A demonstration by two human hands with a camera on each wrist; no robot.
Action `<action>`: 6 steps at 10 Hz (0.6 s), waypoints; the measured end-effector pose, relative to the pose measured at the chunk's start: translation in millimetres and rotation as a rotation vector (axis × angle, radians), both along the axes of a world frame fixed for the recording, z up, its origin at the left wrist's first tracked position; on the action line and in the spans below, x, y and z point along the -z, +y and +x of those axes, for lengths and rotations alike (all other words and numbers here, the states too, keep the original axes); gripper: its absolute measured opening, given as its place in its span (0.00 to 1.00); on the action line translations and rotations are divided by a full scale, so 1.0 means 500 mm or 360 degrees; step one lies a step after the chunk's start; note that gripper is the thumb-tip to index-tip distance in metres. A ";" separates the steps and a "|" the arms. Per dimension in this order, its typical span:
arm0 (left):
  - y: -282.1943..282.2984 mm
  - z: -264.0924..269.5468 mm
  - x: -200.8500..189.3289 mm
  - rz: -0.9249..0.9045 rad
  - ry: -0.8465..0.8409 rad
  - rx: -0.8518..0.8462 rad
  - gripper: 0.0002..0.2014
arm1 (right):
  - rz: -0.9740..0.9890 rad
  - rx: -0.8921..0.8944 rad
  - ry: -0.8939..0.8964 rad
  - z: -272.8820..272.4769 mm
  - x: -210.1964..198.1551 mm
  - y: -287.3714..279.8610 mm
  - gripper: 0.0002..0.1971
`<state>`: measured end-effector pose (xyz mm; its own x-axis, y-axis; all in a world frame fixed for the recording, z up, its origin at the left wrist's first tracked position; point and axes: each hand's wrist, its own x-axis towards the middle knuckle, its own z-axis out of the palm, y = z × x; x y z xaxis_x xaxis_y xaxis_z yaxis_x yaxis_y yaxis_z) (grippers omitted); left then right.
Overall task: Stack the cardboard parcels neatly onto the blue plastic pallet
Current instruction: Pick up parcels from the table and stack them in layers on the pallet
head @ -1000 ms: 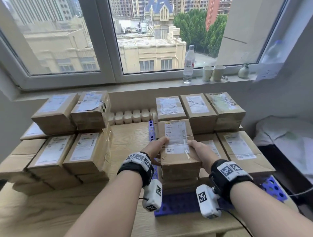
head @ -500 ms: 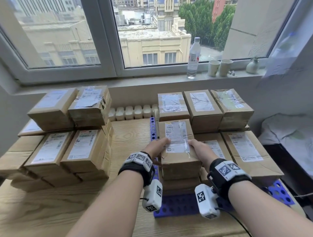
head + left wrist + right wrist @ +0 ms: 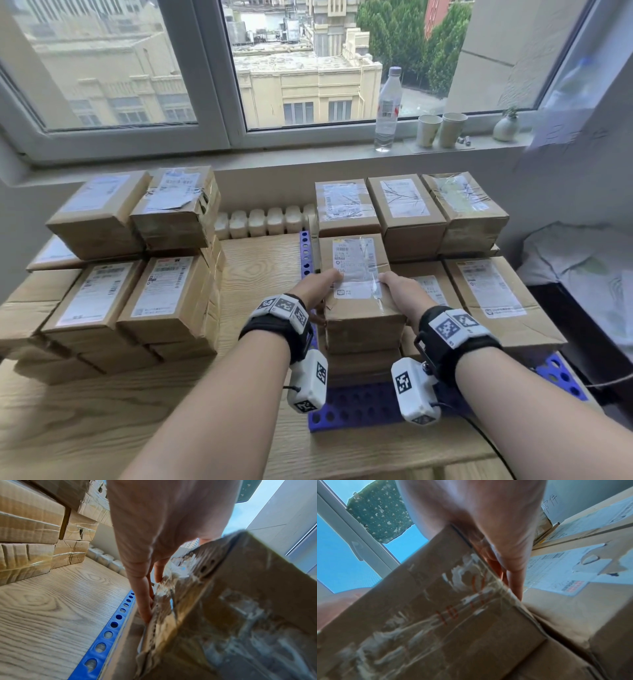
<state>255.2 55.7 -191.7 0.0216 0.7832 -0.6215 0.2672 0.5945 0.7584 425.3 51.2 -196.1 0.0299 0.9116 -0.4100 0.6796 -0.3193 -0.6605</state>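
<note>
A taped cardboard parcel [image 3: 356, 274] with a white label lies on top of a stack at the front left of the blue plastic pallet [image 3: 359, 404]. My left hand [image 3: 317, 286] grips its left side, with the thumb on the top edge and the fingers [image 3: 144, 601] running down the side of the parcel [image 3: 231, 601]. My right hand [image 3: 399, 291] grips the right side the same way, its fingers [image 3: 515, 580] between this parcel [image 3: 436, 608] and the neighbouring one. More parcels [image 3: 407, 209] stand on the pallet in a back row.
A pile of parcels [image 3: 137, 274] fills the left of the wooden table [image 3: 260, 267]. A wide flat parcel [image 3: 493, 291] lies on the pallet's right. A bottle [image 3: 387, 106], two cups [image 3: 440, 130] and a small vase [image 3: 505, 126] stand on the windowsill. Bedding [image 3: 582, 260] lies at the far right.
Both hands keep their hold on the parcel, which has hardly moved on the stack. The head view has shifted slightly.
</note>
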 end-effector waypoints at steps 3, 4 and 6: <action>0.000 -0.005 -0.021 0.0050 0.0186 0.0024 0.25 | 0.0216 0.0189 -0.0011 -0.004 -0.041 -0.002 0.21; 0.005 -0.015 -0.041 0.0247 0.0365 0.0014 0.19 | 0.0431 0.0079 -0.0252 -0.014 -0.076 -0.001 0.24; -0.025 -0.067 -0.088 0.0622 0.0954 0.0153 0.24 | 0.0699 -0.0339 -0.0662 -0.079 -0.120 -0.026 0.20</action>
<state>221.9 43.4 -147.6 -0.1554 0.9624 -0.2226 0.7415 0.2625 0.6175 385.9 38.1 -135.9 -0.0944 0.9955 0.0096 0.9258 0.0913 -0.3667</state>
